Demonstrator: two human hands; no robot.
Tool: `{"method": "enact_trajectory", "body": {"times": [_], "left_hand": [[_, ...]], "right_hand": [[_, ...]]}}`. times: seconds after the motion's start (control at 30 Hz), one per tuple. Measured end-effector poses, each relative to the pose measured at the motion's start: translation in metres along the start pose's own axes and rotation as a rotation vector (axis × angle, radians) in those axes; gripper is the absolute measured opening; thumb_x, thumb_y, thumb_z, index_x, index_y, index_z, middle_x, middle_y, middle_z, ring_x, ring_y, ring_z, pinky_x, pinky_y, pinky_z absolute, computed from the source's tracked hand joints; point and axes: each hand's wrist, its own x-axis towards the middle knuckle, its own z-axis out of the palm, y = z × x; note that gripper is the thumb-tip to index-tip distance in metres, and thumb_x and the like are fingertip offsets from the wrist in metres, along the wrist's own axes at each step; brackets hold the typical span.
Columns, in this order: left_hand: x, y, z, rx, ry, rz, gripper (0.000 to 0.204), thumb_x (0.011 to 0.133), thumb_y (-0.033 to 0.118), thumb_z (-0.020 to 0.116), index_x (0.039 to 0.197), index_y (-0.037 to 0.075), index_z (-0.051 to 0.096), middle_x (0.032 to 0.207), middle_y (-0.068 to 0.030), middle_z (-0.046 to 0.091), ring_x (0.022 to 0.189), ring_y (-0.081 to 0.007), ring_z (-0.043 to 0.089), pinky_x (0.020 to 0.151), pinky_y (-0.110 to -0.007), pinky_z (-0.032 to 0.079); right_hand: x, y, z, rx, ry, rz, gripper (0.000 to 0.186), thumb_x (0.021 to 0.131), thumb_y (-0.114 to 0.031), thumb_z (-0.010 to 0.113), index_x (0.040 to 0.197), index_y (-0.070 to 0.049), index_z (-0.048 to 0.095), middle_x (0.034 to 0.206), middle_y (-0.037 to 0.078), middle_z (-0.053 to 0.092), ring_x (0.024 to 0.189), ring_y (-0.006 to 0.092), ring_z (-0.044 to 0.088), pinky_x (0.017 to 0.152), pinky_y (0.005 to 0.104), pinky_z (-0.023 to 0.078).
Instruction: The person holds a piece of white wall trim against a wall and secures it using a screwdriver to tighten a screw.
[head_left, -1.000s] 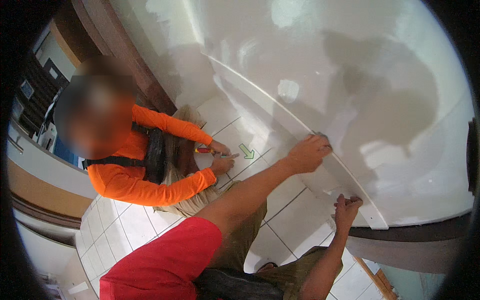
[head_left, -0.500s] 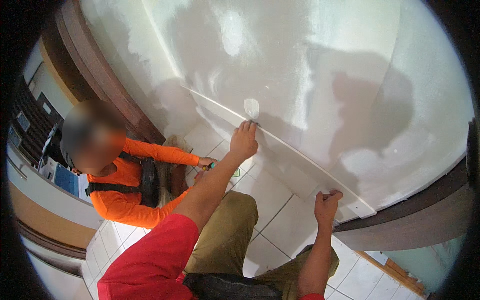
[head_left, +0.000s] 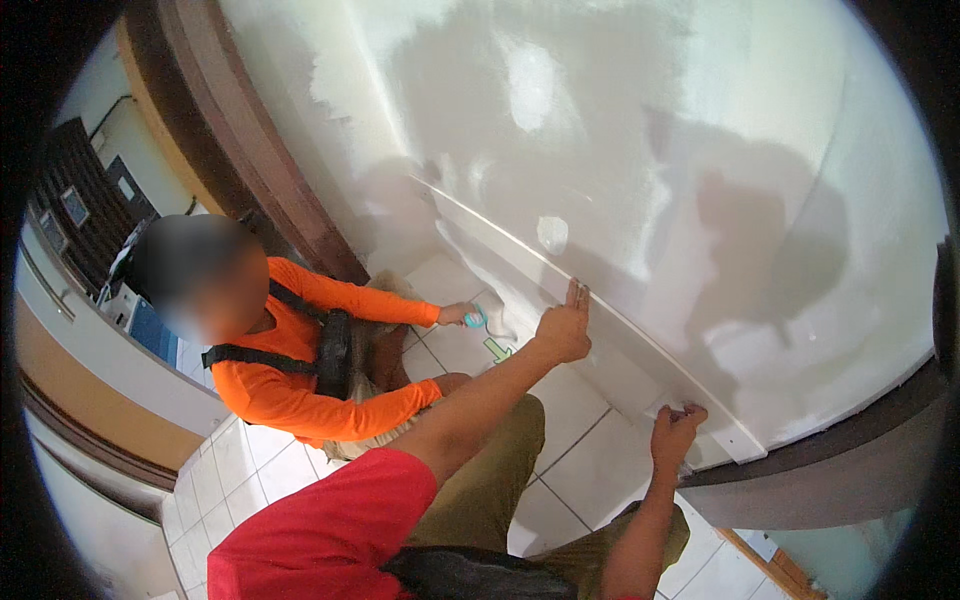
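A long white skirting board (head_left: 645, 360) lies along the foot of the wall, slanting from upper left to lower right. My left hand (head_left: 566, 328) presses its stretched fingers against the board near the upper edge, about midway along. Close to the board's right end, my right hand (head_left: 677, 434) has its thumb and fingers pinched together. What it pinches, if anything, is too small to make out. Above my left hand, a white filler patch (head_left: 552, 235) shows on the wall (head_left: 620, 140).
A person in an orange shirt (head_left: 345, 412) crouches at the left, holding a small round teal object (head_left: 475, 317). A green arrow marking (head_left: 498, 350) is on the tiled floor (head_left: 555, 455). Brown door frames (head_left: 235, 130) stand at the left, with a dark curved edge (head_left: 820, 485) at the right.
My left hand has slid rightward along the board, its fingers straighter. My right hand stays near the board's end. The other person's hands have moved apart. The whole view has shifted slightly.
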Motion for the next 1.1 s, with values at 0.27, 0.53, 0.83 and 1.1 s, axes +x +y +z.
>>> {"method": "enact_trajectory", "body": {"times": [0.27, 0.53, 0.83, 1.1], "left_hand": [[-0.006, -0.010, -0.011, -0.124, -0.083, -0.036, 0.109, 0.072, 0.016, 0.072, 0.159, -0.003, 0.009, 0.165, -0.0309, -0.001, 0.109, -0.0405, 0.067, 0.086, -0.046, 0.057], [-0.006, -0.024, -0.021, -0.133, -0.173, -0.064, 0.110, 0.072, 0.013, 0.073, 0.159, -0.004, 0.007, 0.166, -0.0288, -0.003, 0.114, -0.0361, 0.066, 0.085, -0.041, 0.058], [0.002, -0.040, -0.009, -0.135, -0.056, -0.023, 0.110, 0.071, 0.013, 0.074, 0.159, -0.004, 0.011, 0.165, -0.0306, -0.001, 0.105, -0.0358, 0.069, 0.080, -0.043, 0.059], [-0.002, -0.041, -0.002, -0.216, -0.043, -0.053, 0.100, 0.075, 0.007, 0.067, 0.159, -0.001, 0.013, 0.167, -0.0255, -0.002, 0.105, -0.0430, 0.068, 0.086, -0.050, 0.057]], "right_hand": [[-0.093, 0.004, -0.014, -0.087, -0.397, -0.099, 0.038, 0.089, -0.021, 0.074, 0.115, 0.000, 0.056, 0.091, 0.019, 0.073, 0.083, 0.0330, 0.072, 0.076, 0.0427, 0.055], [-0.137, -0.016, 0.024, -0.502, -1.115, 0.080, 0.040, 0.090, -0.031, 0.074, 0.112, 0.001, 0.064, 0.091, 0.020, 0.074, 0.077, 0.0250, 0.074, 0.071, 0.0370, 0.057], [-0.131, 0.022, 0.042, -0.371, -0.950, -0.014, 0.042, 0.090, -0.034, 0.073, 0.110, 0.002, 0.065, 0.084, 0.019, 0.074, 0.074, 0.0265, 0.074, 0.071, 0.0391, 0.057], [-0.145, 0.012, 0.050, -0.441, -1.037, 0.022, 0.039, 0.092, -0.033, 0.072, 0.109, 0.001, 0.065, 0.079, 0.017, 0.073, 0.070, 0.0245, 0.072, 0.068, 0.0386, 0.056]]}}
